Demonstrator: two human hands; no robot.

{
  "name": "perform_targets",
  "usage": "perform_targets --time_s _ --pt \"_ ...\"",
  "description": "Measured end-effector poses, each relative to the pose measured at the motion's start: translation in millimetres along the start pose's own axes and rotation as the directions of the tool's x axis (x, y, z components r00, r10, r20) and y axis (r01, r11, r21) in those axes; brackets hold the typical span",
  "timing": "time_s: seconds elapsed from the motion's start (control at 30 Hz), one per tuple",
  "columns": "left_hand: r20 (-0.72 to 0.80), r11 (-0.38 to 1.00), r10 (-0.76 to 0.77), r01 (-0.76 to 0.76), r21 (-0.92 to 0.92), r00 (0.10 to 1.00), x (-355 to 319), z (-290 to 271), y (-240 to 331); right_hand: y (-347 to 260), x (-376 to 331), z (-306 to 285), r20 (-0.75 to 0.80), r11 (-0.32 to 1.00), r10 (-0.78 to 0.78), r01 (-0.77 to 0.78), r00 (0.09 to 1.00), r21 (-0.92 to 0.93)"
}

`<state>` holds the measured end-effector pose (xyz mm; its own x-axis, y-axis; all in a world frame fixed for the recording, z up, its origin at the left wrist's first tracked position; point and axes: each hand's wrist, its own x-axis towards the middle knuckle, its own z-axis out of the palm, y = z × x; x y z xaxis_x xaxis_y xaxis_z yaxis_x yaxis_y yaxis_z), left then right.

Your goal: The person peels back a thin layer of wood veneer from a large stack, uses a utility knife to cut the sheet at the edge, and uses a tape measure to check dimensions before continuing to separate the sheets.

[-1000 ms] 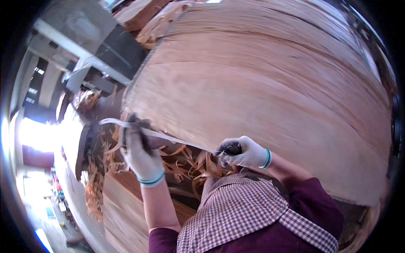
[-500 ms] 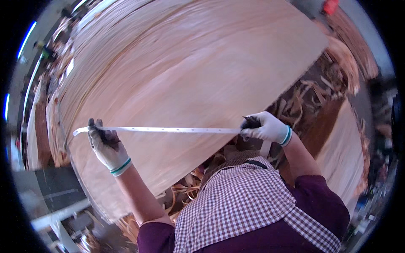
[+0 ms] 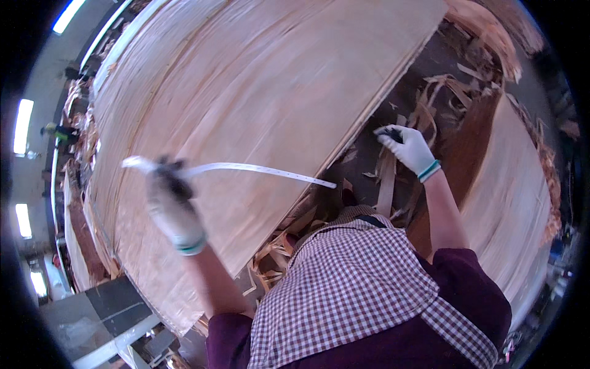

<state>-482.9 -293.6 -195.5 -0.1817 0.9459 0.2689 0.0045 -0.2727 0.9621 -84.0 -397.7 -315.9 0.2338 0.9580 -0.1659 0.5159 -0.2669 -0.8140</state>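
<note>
Now let go by right gloved hand (image 3: 409, 147); long white strip (image 3: 246, 169) pinched only in left gloved hand (image 3: 172, 203), over big thin wood sheet (image 3: 246, 92). Right closed on small dark thing (image 3: 388, 131). Could flap, snag on sheet edge.

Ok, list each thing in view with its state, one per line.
Left hand: gloved, blurred, shut on the white strip.
White strip: stretched over the sheet, far end free.
Right hand: gloved, fingers closed on a small dark object.
Veneer sheet: flat, uncut.
Wood scraps: scattered loose.
</note>
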Motion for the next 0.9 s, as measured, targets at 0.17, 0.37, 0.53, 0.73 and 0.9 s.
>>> perform_targets --time_s 0.17,0.37,0.53,0.73,0.9 --pt "0.439 0.954 -0.257 0.299 -0.028 0.861 -62.4 96.2 24.9 -119.9 10.5 20.9 0.470 0.739 -0.441 0.012 0.765 0.674" --pt "0.139 0.963 -0.186 0.208 -0.173 0.973 -0.4 80.2 2.1 -121.8 20.4 65.2 0.612 0.484 -0.498 -0.389 0.614 0.784" --pt "-0.016 0.918 -0.358 0.348 -0.191 0.934 73.4 24.5 -150.8 -110.3 54.3 115.0 0.769 0.769 -0.009 -0.487 0.640 0.415" --pt "-0.012 0.860 -0.069 0.065 0.506 0.998 162.9 32.1 -292.0 -119.7 108.4 165.7 0.570 0.828 -0.044 -0.289 0.821 0.480" --pt "0.017 0.504 0.135 -0.084 0.860 0.991 225.6 57.2 -315.5 -130.5 173.6 203.4 0.571 0.749 0.166 -0.479 0.804 0.457"
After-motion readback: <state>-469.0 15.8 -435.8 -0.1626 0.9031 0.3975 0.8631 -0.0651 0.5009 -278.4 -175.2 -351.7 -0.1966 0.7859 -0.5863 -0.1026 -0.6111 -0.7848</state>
